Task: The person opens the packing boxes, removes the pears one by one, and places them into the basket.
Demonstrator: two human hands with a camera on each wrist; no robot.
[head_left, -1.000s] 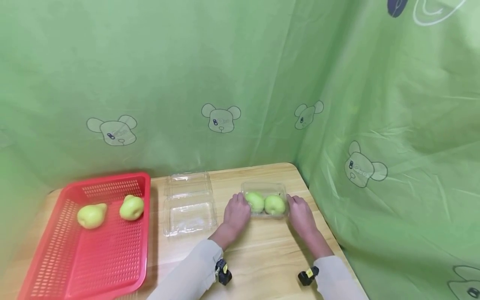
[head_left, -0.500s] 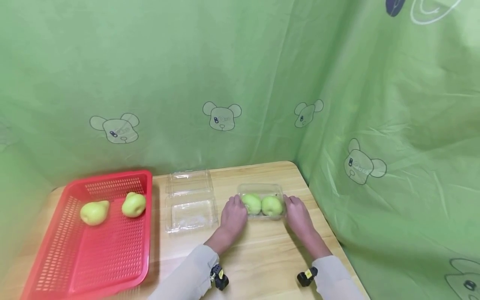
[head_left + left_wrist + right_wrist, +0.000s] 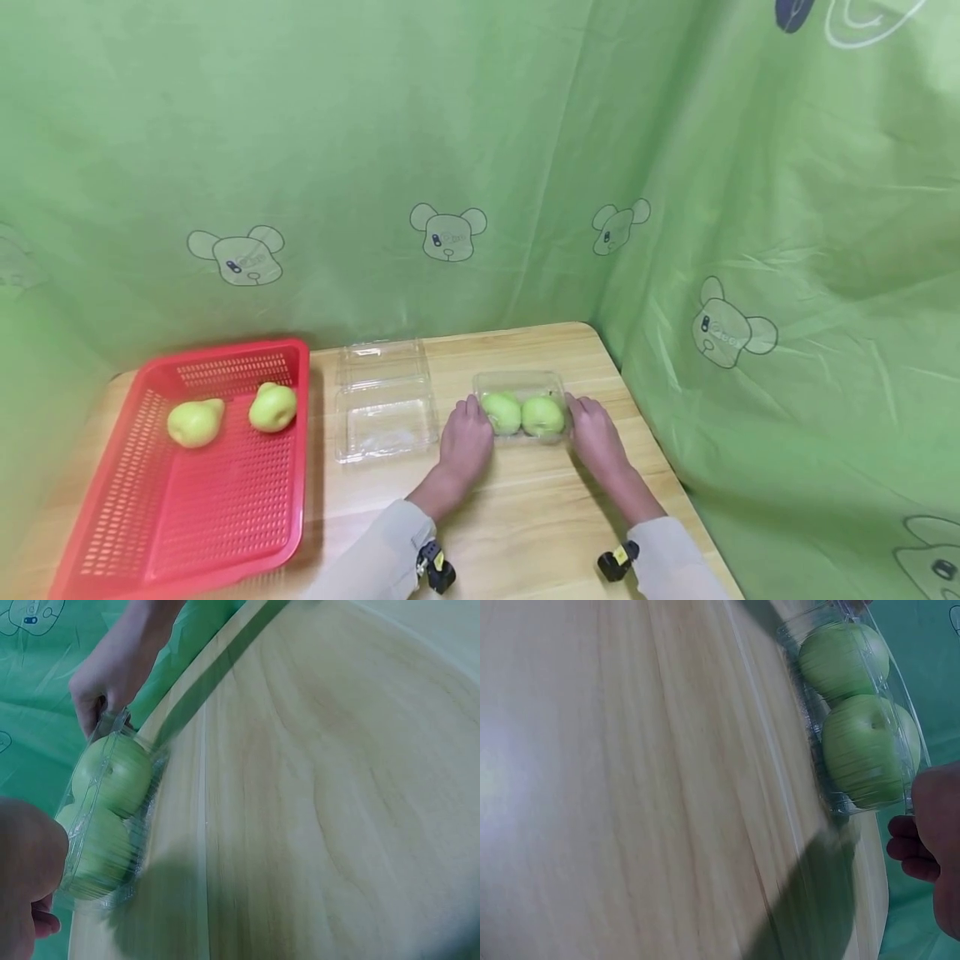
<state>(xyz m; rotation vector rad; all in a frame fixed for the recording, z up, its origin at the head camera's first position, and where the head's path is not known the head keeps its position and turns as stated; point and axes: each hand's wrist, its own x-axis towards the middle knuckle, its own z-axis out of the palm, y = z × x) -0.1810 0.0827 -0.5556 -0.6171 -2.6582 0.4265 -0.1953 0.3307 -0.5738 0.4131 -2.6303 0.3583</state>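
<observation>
A clear plastic clamshell container [image 3: 520, 382] stands on the right part of the table with two green apples [image 3: 543, 416] side by side inside. Its lid lies over the fruit. My left hand [image 3: 467, 443] grips the container's left end, fingers curled at the rim. At the opposite end, my right hand [image 3: 597, 437] pinches the rim between thumb and curled fingers. In the right wrist view, the clear wall [image 3: 821, 784] shows the apples [image 3: 862, 750] close together, and the right fingers [image 3: 909, 844] are folded under the corner.
Left of the hands lies an unfolded clear clamshell [image 3: 386, 425], its lid toward the curtain. Farther left, a red perforated basket [image 3: 225, 533] holds two yellow-green pear-shaped fruits [image 3: 197, 423]. A green curtain [image 3: 337, 167] hangs along the table's back and right edges.
The container with the apples has shifted slightly left and toward me, both hands keeping their hold on its ends. The head view has also turned a little.
</observation>
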